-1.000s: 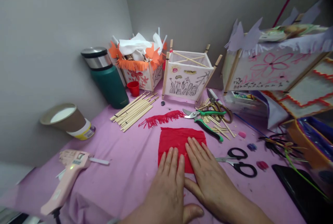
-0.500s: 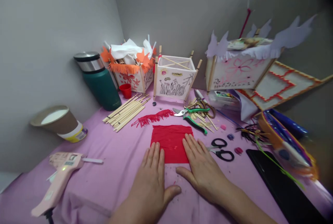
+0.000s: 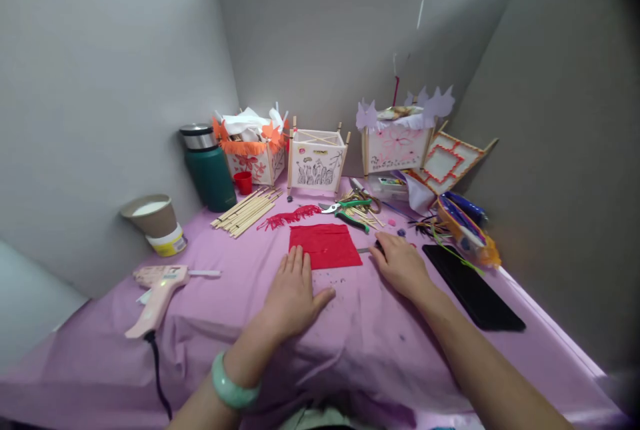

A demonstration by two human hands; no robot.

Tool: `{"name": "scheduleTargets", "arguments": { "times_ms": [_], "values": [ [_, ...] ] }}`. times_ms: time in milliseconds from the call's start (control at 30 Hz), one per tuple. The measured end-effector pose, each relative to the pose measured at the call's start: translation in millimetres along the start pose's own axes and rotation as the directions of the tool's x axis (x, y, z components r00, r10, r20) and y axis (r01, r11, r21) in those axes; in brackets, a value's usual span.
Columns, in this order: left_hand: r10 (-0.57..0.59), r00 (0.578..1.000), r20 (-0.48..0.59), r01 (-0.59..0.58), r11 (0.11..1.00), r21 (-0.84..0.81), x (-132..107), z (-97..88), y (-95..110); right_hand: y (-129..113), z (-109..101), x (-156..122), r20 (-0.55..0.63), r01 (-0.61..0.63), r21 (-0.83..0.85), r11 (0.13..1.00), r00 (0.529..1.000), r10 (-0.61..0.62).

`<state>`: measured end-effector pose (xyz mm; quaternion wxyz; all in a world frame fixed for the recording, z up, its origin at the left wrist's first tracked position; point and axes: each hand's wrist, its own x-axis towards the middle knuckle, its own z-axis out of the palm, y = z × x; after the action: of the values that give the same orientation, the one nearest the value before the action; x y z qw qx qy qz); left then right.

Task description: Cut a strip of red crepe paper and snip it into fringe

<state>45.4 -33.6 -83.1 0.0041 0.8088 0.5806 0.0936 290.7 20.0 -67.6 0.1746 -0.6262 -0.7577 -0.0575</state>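
Note:
A red piece of fabric or crepe paper (image 3: 327, 243) lies flat on the purple cloth in front of me. My left hand (image 3: 295, 290) rests flat on its lower left corner, fingers stretched out and thumb apart. To the right of the red piece, my right hand (image 3: 400, 263) is closed over the black handles of a pair of scissors (image 3: 364, 251). Their blades point left toward the red piece, and the handles are mostly hidden under my fingers. Just behind lie a red fringed strip (image 3: 290, 217) and green-handled pruning shears (image 3: 353, 211).
A pink glue gun (image 3: 161, 290) lies at left, near a paper cup (image 3: 153, 213) and a green bottle (image 3: 209, 173). Wooden sticks (image 3: 247, 211) lie behind. Decorated lantern boxes (image 3: 317, 160) stand along the wall. At right are a black flat case (image 3: 470, 287) and an orange pouch (image 3: 465, 230).
My right hand has left the red piece and moved right onto the scissors. My left hand still presses the red piece. The view has pulled back and shows more of the table.

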Motion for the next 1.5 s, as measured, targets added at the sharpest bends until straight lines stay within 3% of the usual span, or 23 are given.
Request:
{"name": "scheduleTargets", "arguments": {
  "times_ms": [67, 267, 433, 567, 700, 833, 933, 1033, 1200, 1367, 1500],
  "values": [
    [-0.003, 1.000, 0.022, 0.003, 1.000, -0.001, -1.0, -3.6, 1.4, 3.1, -2.8, -5.0, 0.083, -0.008, -0.058, 0.998, 0.996, 0.013],
    [0.001, 1.000, 0.022, -0.001, 1.000, -0.012, -3.4, -7.7, 1.6, 7.0, -19.6, -17.8, 0.177, -0.053, -0.196, 0.979, 0.980, 0.088],
    [0.005, 0.999, -0.034, -0.007, 0.999, -0.048, -2.6, -2.4, -1.7, 14.6, -35.9, -33.1, 0.263, -0.067, -0.217, 0.974, 0.957, 0.125],
    [-0.003, 0.993, -0.120, -0.018, 0.986, -0.166, -3.0, -4.9, -5.5, 18.0, -45.9, -47.4, 0.308, -0.073, -0.195, 0.978, 0.942, 0.131],
    [-0.100, 0.975, -0.200, 0.022, 0.933, -0.360, -0.5, -12.2, -14.3, 27.5, -51.2, -52.3, 0.333, -0.096, -0.099, 0.990, 0.935, 0.124],
    [-0.198, 0.944, -0.263, 0.099, 0.933, -0.346, 13.4, -24.8, -21.3, 38.0, -46.9, -53.9, 0.232, -0.137, 0.275, 0.952, 0.970, 0.073],
    [-0.293, 0.942, -0.161, 0.262, 0.946, -0.189, 32.3, -35.4, -21.1, 38.2, -36.9, -58.2, 0.152, -0.195, 0.475, 0.858, 0.979, 0.139],
    [-0.406, 0.912, -0.054, 0.403, 0.913, -0.058, 48.8, -39.7, -19.1, 33.4, -23.4, -65.4, 0.013, -0.144, 0.491, 0.859, 0.987, 0.158],
    [-0.421, 0.906, -0.041, 0.415, 0.903, -0.112, 56.6, -33.4, -16.3, 25.1, -9.0, -76.9, -0.123, -0.013, 0.352, 0.936, 0.991, 0.060],
    [-0.406, 0.910, -0.085, 0.367, 0.883, -0.291, 60.3, -30.5, -13.3, 21.7, -10.7, -79.5, -0.143, 0.027, 0.308, 0.951, 0.990, 0.018],
    [-0.421, 0.899, -0.120, 0.291, 0.779, -0.556, 69.4, -34.3, -5.5, 23.2, -11.6, -78.3, -0.178, 0.005, 0.433, 0.901, 0.981, 0.080]
  ]
}}
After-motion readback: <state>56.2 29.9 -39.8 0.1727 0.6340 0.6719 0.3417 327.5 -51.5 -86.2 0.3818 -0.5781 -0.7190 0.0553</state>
